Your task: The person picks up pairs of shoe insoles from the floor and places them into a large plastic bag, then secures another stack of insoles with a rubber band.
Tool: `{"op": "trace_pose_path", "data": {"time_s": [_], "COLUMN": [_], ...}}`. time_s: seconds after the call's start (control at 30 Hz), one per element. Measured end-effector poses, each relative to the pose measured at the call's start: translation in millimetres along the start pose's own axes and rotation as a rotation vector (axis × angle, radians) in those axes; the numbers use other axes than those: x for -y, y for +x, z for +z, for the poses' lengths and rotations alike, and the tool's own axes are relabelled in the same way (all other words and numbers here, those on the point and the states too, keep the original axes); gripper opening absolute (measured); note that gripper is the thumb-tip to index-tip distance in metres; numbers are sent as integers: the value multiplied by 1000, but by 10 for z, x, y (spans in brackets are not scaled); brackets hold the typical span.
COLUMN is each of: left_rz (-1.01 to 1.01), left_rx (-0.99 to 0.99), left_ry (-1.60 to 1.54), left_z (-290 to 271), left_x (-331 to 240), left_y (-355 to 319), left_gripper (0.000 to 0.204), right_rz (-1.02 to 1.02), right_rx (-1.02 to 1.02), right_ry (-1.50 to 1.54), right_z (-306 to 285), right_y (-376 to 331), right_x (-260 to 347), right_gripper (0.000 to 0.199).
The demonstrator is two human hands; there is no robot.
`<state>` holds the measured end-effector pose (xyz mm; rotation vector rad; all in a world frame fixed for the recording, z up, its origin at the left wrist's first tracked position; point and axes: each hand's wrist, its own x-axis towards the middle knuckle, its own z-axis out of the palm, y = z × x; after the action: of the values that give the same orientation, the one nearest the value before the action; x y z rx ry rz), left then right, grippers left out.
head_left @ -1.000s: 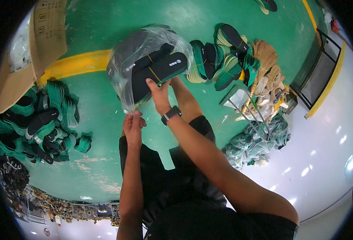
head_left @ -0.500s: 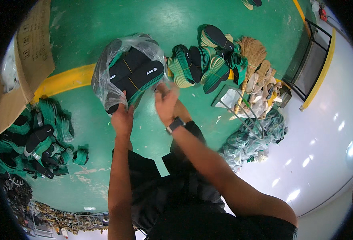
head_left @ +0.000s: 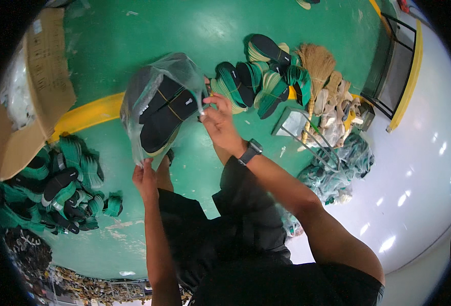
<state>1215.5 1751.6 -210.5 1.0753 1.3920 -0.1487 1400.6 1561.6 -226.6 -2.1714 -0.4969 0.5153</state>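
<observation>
1. Clear plastic bag [head_left: 179,66], left of centre in the upper half of the frame, over the green floor [head_left: 149,15]; loosely wrapped around stacked insoles [head_left: 159,127], black-faced, with a thin band across the upper pair.
2. Left hand [head_left: 145,179], just below the bag, with thumb and fingers pinching the lower edge of the film.
3. Right hand [head_left: 219,121], at the right side of the bag, with thumb and fingertips pinching a gathered fold of film; dark wristwatch [head_left: 251,151] on the same wrist.
4. Banded insole bundles [head_left: 228,84], green and black with pale edges, just right of the bag, upper centre of the frame.
5. Straw broom [head_left: 316,58] beside these bundles; below, dustpan [head_left: 290,122], and to the right, beige pieces [head_left: 334,104] in a heap.
6. Crumpled plastic heap [head_left: 350,153], right of centre, below the beige pieces.
7. Cardboard box [head_left: 49,66], upper left, with whitish plastic inside.
8. Loose pile of insoles [head_left: 62,183], left of the frame, below the box; yellow floor stripe [head_left: 90,115] running between box and bag.
</observation>
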Motion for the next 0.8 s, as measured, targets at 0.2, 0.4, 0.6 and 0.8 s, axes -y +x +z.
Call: {"op": "trace_pose_path", "data": {"time_s": [0.2, 0.4, 0.6, 0.8], "left_rz": [156, 223, 174, 386], "left_rx": [-20, -39, 54, 120], "left_ry": [-273, -185, 107, 263], "left_z": [-633, -778, -603, 109], "left_x": [-636, -653, -402, -95], "left_y": [-187, 48, 279, 193], "left_gripper": [22, 26, 21, 19], "right_rz": [411, 611, 523, 822], "right_rx": [258, 215, 191, 303], "right_ry": [375, 729, 645, 613], "right_z": [-421, -30, 306, 208], "right_y": [73, 147, 180, 483], "right_x": [820, 847, 516, 254], "right_gripper": [21, 31, 32, 33]}}
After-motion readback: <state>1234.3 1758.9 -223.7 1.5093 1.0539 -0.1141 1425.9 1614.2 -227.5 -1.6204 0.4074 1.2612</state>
